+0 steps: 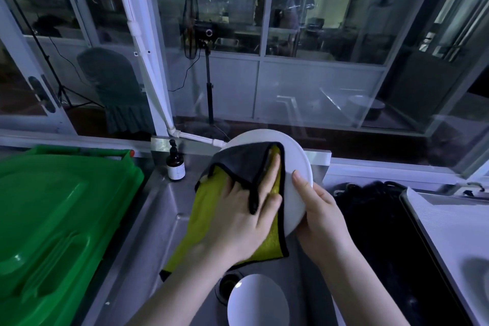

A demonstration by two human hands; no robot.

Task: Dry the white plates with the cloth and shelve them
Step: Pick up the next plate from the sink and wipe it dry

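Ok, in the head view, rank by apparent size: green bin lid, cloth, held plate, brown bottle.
1. green bin lid
2. cloth and held plate, too close to rank; the cloth covers part of the plate
3. brown bottle, smallest

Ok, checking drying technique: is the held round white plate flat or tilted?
Tilted up: right hand grips the rim of the white plate, left hand presses yellow-grey cloth against it.

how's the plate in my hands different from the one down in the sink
The held plate is tilted up on edge, gripped at its rim by the right hand; the lower plate rests down in the sink, untouched. The held plate is half covered by the cloth under the left hand; the lower plate is bare. Both are round, plain white.
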